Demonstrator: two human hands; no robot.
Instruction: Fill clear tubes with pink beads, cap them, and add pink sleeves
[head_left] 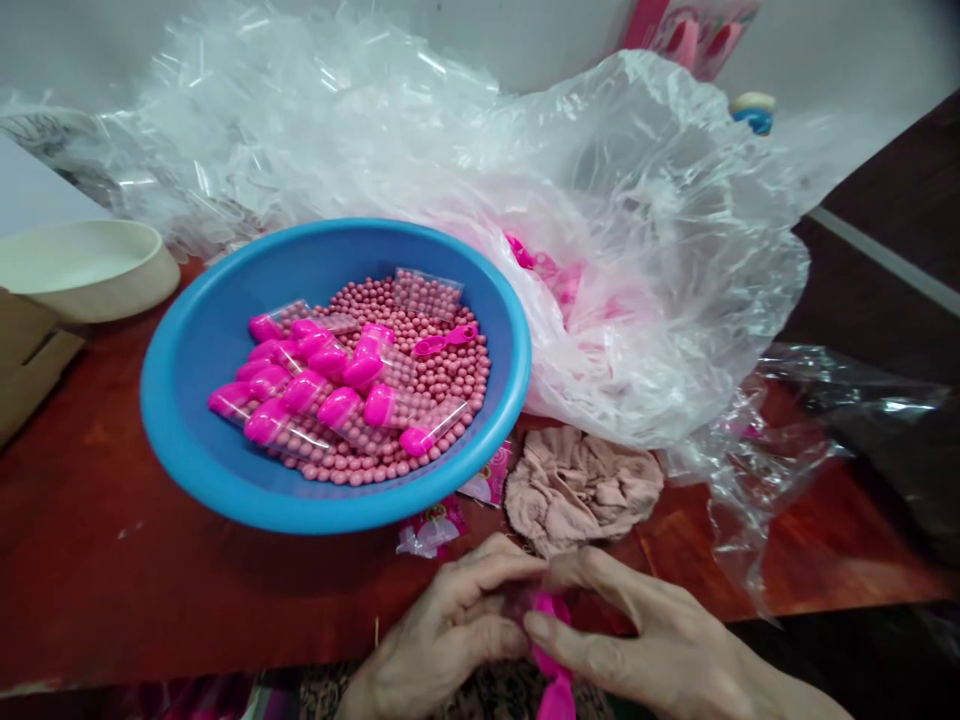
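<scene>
Tabletop lies free leftward, basin blocking beyond.

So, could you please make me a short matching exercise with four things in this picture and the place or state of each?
Things
1. Blue basin
2. Cloth
3. Cream bowl
4. Bright pink piece at the picture's bottom edge

Places and states
A. Between the left hand and the right hand
B. At the picture's left edge
C. Holding pink beads and pink-capped clear packs
D. Crumpled, in front of the clear plastic bag

Pairs: 1-C, 2-D, 3-B, 4-A
</scene>
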